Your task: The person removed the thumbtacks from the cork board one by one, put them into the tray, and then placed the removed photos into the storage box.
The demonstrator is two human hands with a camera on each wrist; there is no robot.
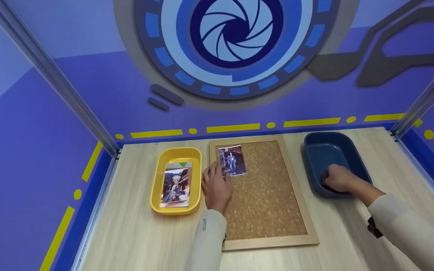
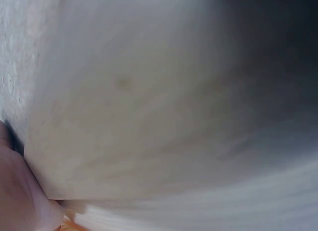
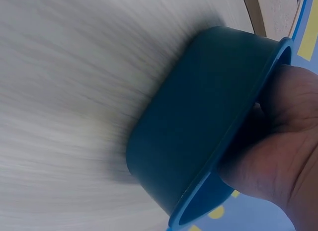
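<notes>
A photo of a standing person lies at the upper left of a wood-framed cork board. My left hand rests over the board's left edge, with fingers extended at the photo's lower left corner. Only a blurred part of that hand appears in the left wrist view. At the right, my right hand reaches down inside a dark blue bin. Its fingertips are hidden by the bin wall, so whatever they touch cannot be seen. The right wrist view shows the hand over the bin's rim.
Left of the board stands a yellow bin holding photos, the top one showing a person in a light hat. All stand on a pale wood-grain table. Purple printed panels enclose the back and sides.
</notes>
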